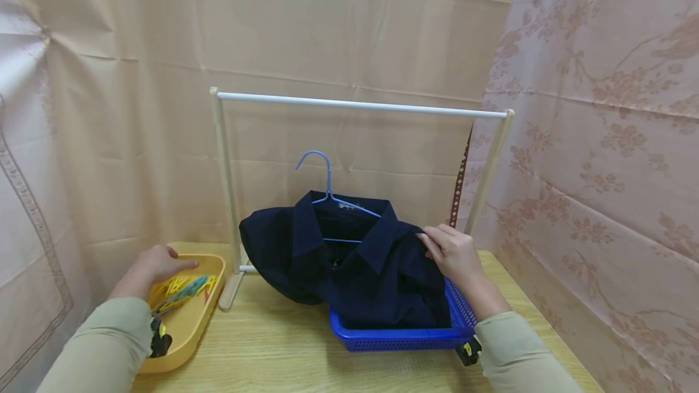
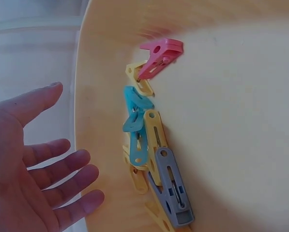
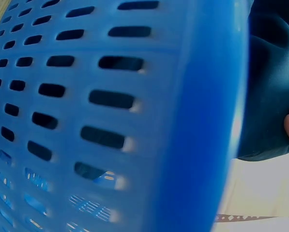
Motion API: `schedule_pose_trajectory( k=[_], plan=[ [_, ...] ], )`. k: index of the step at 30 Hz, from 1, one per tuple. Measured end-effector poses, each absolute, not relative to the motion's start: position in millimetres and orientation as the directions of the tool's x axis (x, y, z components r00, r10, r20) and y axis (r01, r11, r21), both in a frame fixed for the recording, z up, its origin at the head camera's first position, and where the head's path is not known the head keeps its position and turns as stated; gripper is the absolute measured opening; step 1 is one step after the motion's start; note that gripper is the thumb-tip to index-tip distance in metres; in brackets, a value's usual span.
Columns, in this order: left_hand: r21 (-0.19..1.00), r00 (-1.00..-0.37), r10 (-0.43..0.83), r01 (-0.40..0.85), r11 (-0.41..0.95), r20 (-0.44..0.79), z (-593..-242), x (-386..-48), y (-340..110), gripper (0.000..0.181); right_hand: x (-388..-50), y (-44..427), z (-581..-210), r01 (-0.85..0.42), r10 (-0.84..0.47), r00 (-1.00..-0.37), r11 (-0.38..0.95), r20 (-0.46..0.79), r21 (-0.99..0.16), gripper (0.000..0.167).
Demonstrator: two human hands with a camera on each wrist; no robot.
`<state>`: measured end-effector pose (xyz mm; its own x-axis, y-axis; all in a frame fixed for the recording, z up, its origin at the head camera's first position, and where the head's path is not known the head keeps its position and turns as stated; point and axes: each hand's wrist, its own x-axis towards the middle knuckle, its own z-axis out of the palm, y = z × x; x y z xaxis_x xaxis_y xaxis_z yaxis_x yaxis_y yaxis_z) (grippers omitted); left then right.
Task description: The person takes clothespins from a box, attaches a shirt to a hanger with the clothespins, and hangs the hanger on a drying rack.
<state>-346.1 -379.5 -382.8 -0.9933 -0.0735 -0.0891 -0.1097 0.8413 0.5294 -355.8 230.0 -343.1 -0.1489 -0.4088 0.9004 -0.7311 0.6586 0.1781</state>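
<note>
A dark navy collared shirt (image 1: 355,290) drapes over a blue basket (image 1: 404,339). Inside its neck sits a blue wire hanger (image 1: 329,178), hook pointing up. My right hand (image 1: 455,256) pinches the shirt at its right shoulder; only fingertips show at the edge of the right wrist view. At the left, my left hand (image 1: 158,264) hovers at a yellow tray (image 1: 204,320), its fingers loosely extended and holding nothing. In the left wrist view, several plastic clothespins lie in the tray, among them a pink clothespin (image 2: 161,55), a teal clothespin (image 2: 137,128) and a grey clothespin (image 2: 174,188).
Behind the shirt stands a small rack with a white rod (image 1: 360,104) on wooden uprights. The rack's left foot (image 1: 232,292) is close to the yellow tray. Beige curtain (image 1: 349,29) hangs behind the wooden table (image 1: 273,344), with flowered cloth (image 1: 611,138) at the right.
</note>
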Motion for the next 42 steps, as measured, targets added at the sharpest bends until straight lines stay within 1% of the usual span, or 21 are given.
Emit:
schedule_pose_trajectory(
  k=[8,15,22,25,28,30,33,37,42],
  plan=[
    [0.522,-0.994,-0.06,-0.101,0.847,-0.094,-390,-350,-385,0.099,-357,231,-344,-0.731,-0.408,-0.154,0.66,0.9,0.174,0.022],
    [0.518,-0.993,-0.064,-0.106,0.849,-0.097,-391,-353,-385,0.091,-357,230,-345,-0.726,-0.404,-0.147,0.664,0.903,0.178,0.019],
    [0.523,-0.991,-0.076,-0.121,0.844,-0.107,-394,-356,-386,0.09,-357,230,-344,-0.727,-0.404,-0.158,0.665,0.901,0.171,0.02],
    [0.524,-0.992,-0.065,-0.114,0.844,-0.11,-395,-356,-384,0.079,-357,230,-344,-0.725,-0.401,-0.162,0.668,0.902,0.167,0.02],
    [0.516,-0.988,-0.053,-0.119,0.849,-0.142,-398,-355,-380,0.059,-357,231,-344,-0.726,-0.401,-0.162,0.667,0.902,0.166,0.02],
    [0.523,-0.983,-0.049,-0.135,0.842,-0.176,-399,-352,-377,0.05,-357,231,-344,-0.73,-0.401,-0.162,0.664,0.902,0.164,0.02],
    [0.534,-0.978,-0.045,-0.148,0.832,-0.202,-402,-349,-374,0.044,-358,230,-344,-0.733,-0.402,-0.161,0.66,0.902,0.163,0.02],
    [0.568,-0.982,-0.037,-0.136,0.812,-0.183,-405,-346,-373,0.039,-359,231,-343,-0.733,-0.401,-0.162,0.661,0.902,0.163,0.02],
    [0.538,-0.984,-0.018,-0.111,0.835,-0.176,-407,-346,-374,0.034,-359,231,-343,-0.732,-0.399,-0.167,0.663,0.901,0.158,0.02]
  ],
)
